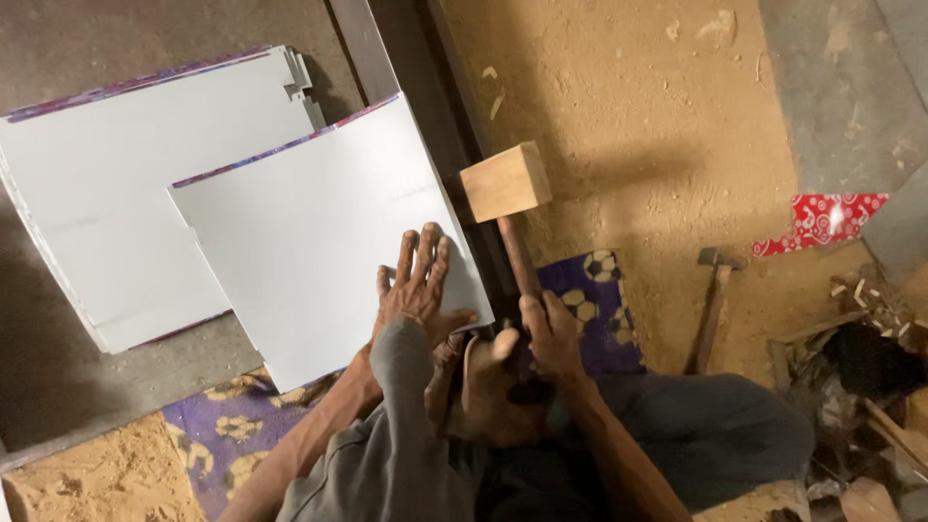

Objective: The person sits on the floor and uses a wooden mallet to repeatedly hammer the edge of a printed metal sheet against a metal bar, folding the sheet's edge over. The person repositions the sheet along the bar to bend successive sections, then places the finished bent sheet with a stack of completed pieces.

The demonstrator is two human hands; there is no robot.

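Observation:
My left hand lies flat, fingers spread, on the near right corner of a white metal sheet with a patterned purple edge. My right hand grips the handle of a wooden mallet, whose pale block head hangs over the sheet's right edge, above a dark metal rail. My foot rests just below the sheet's corner, between my two hands.
A stack of larger white sheets lies to the left on the concrete floor. A steel hammer rests on the sandy ground at right. A red patterned scrap and wood offcuts sit at far right. A purple ball-patterned mat lies under me.

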